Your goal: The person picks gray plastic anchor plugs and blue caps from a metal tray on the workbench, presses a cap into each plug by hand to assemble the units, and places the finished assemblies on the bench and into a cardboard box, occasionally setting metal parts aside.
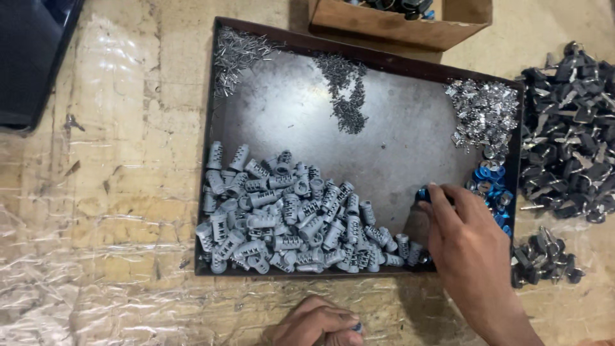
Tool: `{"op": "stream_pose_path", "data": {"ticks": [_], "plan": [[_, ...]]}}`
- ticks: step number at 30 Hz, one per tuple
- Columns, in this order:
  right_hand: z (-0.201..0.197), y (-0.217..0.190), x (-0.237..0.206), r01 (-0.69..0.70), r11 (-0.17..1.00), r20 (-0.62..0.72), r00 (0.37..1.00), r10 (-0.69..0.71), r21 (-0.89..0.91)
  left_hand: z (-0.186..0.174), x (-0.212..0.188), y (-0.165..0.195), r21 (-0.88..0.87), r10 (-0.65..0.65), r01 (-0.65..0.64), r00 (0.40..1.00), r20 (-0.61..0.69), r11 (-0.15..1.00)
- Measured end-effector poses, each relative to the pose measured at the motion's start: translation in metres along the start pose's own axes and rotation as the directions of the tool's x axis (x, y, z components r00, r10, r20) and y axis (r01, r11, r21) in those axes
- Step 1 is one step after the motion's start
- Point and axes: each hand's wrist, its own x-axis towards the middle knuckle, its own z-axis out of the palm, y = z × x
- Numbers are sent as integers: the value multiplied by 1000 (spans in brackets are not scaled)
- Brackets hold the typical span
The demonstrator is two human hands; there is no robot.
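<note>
A dark metal tray lies on the table. A heap of grey cylinder parts fills its near left side. My right hand reaches over the tray's near right corner, its fingertips closed on a small blue ring. More blue rings lie by the tray's right wall. My left hand rests at the bottom edge of the view, fingers curled around a small part with a blue end.
The tray also holds thin pins at the far left, small dark springs in the middle and shiny metal plates at the far right. Black-headed keys pile right of the tray. A cardboard box stands behind it.
</note>
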Motion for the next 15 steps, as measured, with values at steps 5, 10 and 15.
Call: {"op": "stream_pose_path", "data": {"ticks": [5, 10, 15], "plan": [[-23, 4, 7, -270, 961, 191, 948, 255, 57, 5, -3, -3, -84, 26, -26, 1000, 2, 996], [-11, 4, 6, -277, 952, 230, 942, 244, 127, 11, -4, 0, -103, -123, 118, 992, -37, 988], [-6, 4, -5, -250, 959, 188, 956, 224, 133, 12, -1, 2, -105, -38, 30, 997, -70, 994]]}}
